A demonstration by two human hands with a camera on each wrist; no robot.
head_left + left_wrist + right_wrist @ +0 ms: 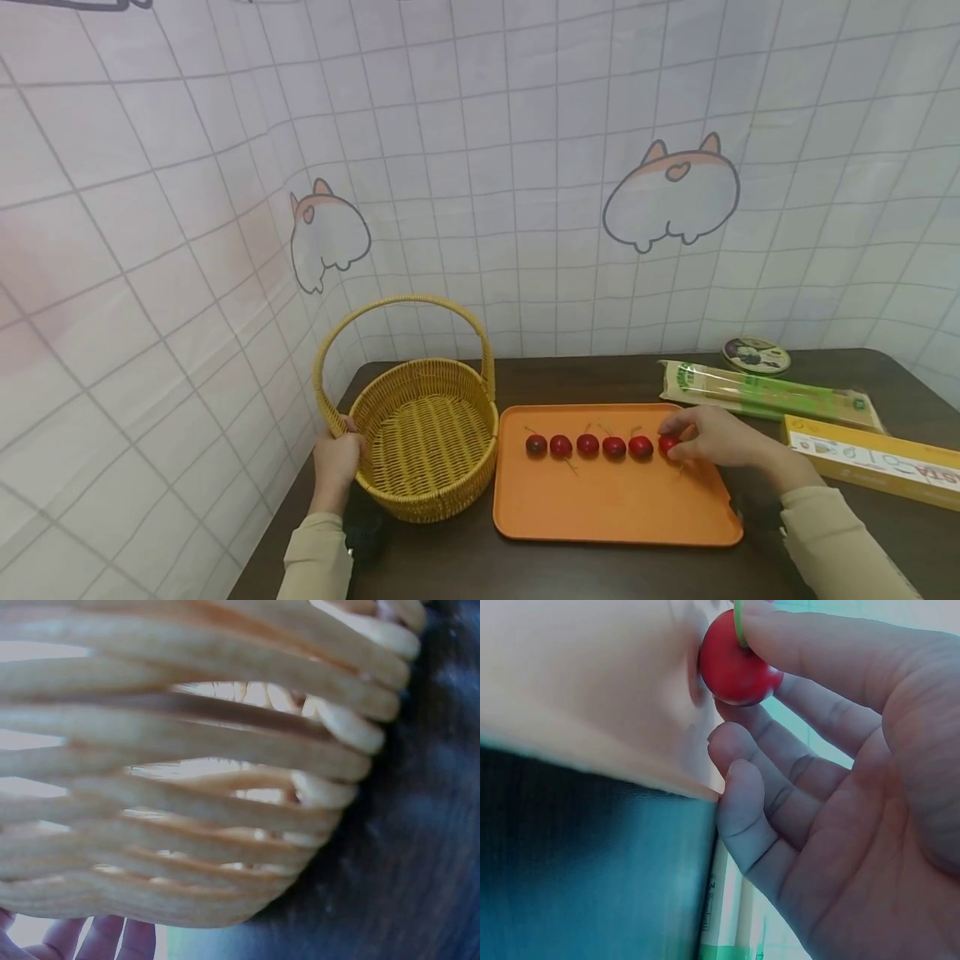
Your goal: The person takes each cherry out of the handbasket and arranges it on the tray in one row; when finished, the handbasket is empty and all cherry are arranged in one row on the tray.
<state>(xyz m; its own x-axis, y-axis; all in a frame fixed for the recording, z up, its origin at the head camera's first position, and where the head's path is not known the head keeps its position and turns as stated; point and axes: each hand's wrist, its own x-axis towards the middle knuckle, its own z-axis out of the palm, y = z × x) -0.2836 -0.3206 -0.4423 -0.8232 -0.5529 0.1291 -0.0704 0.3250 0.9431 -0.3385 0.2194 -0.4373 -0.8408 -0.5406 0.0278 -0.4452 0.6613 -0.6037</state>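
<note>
A round yellow wicker basket (427, 502) with a tall arched handle stands left of an orange tray (600, 510). My left hand (337, 457) grips the basket's left side where the handle meets the rim; in the left wrist view fingers (105, 939) show past the woven wall. Over the tray's right part, my right hand (720, 437) pinches a red cherry (667, 444) between thumb and fingers. The right wrist view shows this cherry (737, 666) close to the tray surface, its green stem by the thumb. To its left, several dark red cherries (587, 446) with stems form a row.
Behind the tray's right corner lies a green-and-clear long packet (780, 396), with a round lidded container (756, 356) beyond it. A yellow pasta box (877, 464) lies right of the tray. A white grid-patterned cloth (525, 208) hangs behind the dark table (540, 571).
</note>
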